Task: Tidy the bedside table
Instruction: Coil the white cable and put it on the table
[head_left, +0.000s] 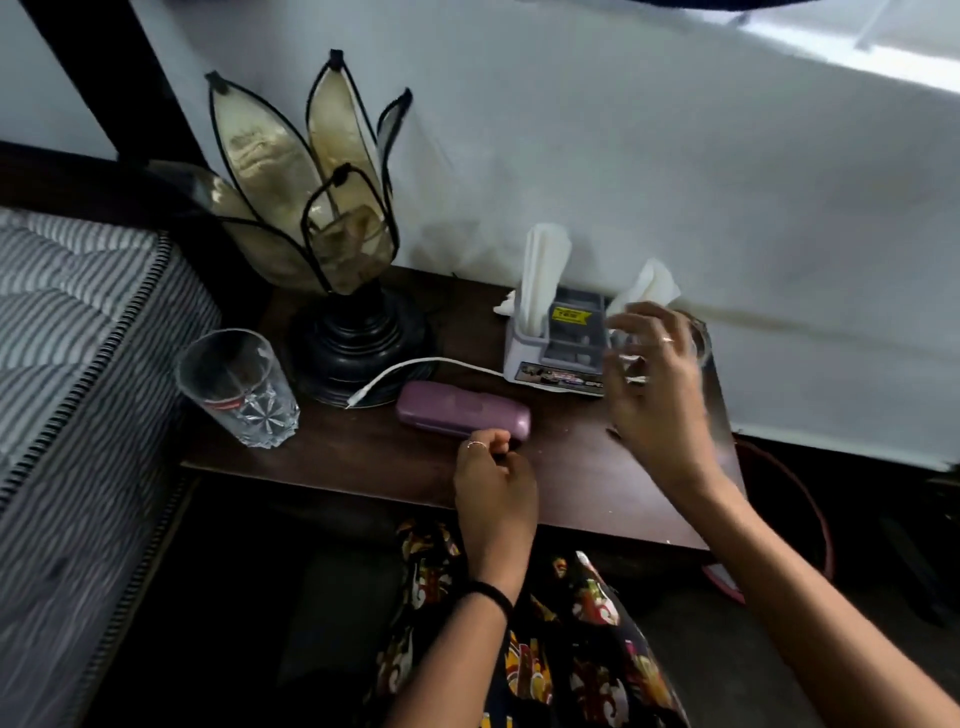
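The dark wooden bedside table (363, 457) carries a purple oblong case (457, 408) at its middle. My left hand (493, 488) rests on the table just in front of the case's right end, fingers curled, with nothing visible in them. A white cable (405, 369) runs from the lamp base to a small white organizer box (556, 358) with a tissue (543, 265) standing in it. My right hand (654, 384) is blurred, fingers spread, right of the box and in front of a clear glass (702, 340) that it mostly hides. Another empty glass (239, 389) stands at the table's left front corner.
A petal-shaped lamp (332, 234) on a black base stands at the back left. A crumpled tissue (654, 286) lies behind the organizer against the white wall. A striped mattress (67, 338) borders the table on the left. My patterned clothing shows below the front edge.
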